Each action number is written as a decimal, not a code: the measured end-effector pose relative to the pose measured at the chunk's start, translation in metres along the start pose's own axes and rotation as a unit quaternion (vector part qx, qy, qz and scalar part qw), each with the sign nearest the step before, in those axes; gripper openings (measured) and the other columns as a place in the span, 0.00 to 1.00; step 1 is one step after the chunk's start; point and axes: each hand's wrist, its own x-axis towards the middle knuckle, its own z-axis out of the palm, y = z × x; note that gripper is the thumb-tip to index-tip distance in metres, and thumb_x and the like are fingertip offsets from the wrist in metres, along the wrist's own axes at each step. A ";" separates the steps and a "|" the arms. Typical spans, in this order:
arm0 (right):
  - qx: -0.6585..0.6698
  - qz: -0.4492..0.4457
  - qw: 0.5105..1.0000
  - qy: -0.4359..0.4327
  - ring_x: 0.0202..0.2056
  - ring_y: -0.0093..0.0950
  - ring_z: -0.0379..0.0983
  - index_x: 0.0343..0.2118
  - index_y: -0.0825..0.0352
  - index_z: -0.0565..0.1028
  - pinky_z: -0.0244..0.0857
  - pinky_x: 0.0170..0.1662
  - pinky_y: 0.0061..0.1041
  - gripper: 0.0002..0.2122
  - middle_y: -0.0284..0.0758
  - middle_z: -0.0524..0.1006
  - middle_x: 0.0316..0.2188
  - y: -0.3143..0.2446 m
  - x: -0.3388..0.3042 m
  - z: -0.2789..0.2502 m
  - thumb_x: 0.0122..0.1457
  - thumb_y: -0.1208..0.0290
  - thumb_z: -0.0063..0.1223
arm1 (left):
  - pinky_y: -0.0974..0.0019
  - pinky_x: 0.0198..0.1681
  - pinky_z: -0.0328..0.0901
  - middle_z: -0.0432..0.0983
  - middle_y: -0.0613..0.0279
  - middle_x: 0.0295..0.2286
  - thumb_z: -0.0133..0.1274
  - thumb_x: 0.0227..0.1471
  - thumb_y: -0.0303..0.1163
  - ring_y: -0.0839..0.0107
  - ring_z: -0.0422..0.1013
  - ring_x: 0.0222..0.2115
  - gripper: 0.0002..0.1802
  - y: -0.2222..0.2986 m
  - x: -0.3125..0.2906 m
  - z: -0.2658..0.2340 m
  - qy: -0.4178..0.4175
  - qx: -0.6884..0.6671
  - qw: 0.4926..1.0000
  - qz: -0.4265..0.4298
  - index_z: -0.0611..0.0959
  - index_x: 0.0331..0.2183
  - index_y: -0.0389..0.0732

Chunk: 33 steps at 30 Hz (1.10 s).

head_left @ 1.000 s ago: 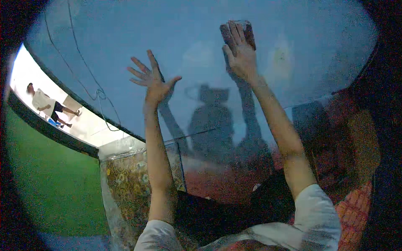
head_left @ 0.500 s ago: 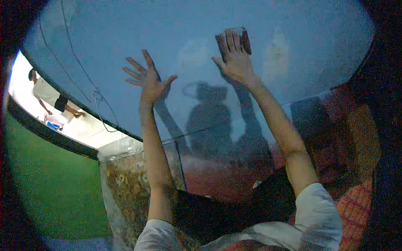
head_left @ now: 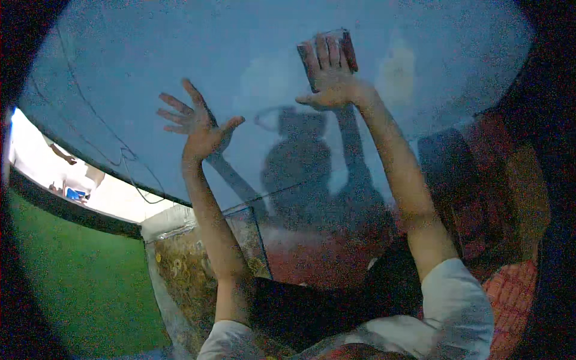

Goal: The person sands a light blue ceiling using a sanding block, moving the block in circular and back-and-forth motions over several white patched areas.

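white short sleeves (head_left: 444, 312) at lower edge, both forearms rising from them toward the surface ahead. patterned yellow-brown cloth panel (head_left: 186, 276) just left of the left forearm, green floor covering (head_left: 72, 270) further left. orange-red patterned fabric (head_left: 510, 294) at lower right.

left hand (head_left: 198, 129) raised, palm forward, fingers and thumb spread wide, gripping nothing; laid on or just off the large blue-grey smooth panel (head_left: 240, 66), contact not clear from this view.

right hand (head_left: 330, 75) higher and to the right, well apart from the left. fingers extended flat over a small dark reddish rectangular block (head_left: 348, 51), pressing it against the blue-grey panel; not curled round it, held by flat pressure of palm and fingers. block mostly hidden under the hand, only its upper and right edge showing. long axis roughly vertical, tilted slightly left at the top, pointing up the panel, in line with the fingers. block sits in the upper middle of the panel.

dark shadow of head and raised arms (head_left: 300, 168) on the panel between the two forearms. thin dark cable (head_left: 102, 129) looping across the panel's left part. far left, bright strip with a distant person (head_left: 72, 174).
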 end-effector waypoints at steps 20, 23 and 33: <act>-0.007 -0.003 0.996 0.086 0.68 0.48 0.27 0.68 0.64 0.40 0.30 0.67 0.50 0.36 0.45 0.34 0.69 0.011 0.002 -0.014 0.65 0.49 0.37 | 0.14 0.45 0.16 0.05 0.29 0.58 0.62 0.32 0.70 0.21 0.05 0.54 0.75 0.008 0.018 -0.006 0.046 0.010 0.998 0.033 0.31 0.65 0.55; -0.011 -0.022 0.994 0.109 0.69 0.43 0.31 0.68 0.61 0.42 0.31 0.68 0.47 0.33 0.40 0.38 0.69 0.011 0.000 -0.028 0.66 0.51 0.36 | 0.14 0.46 0.19 0.06 0.27 0.57 0.63 0.33 0.69 0.19 0.08 0.55 0.76 0.013 0.018 -0.010 0.032 0.026 0.999 0.020 0.30 0.65 0.53; 0.027 -0.062 0.988 0.140 0.69 0.41 0.39 0.66 0.58 0.51 0.22 0.69 0.45 0.28 0.41 0.49 0.68 0.019 -0.004 -0.042 0.63 0.61 0.39 | 0.14 0.48 0.20 0.06 0.29 0.58 0.66 0.31 0.66 0.20 0.09 0.56 0.77 0.022 0.015 -0.014 0.028 0.013 0.999 0.007 0.29 0.65 0.54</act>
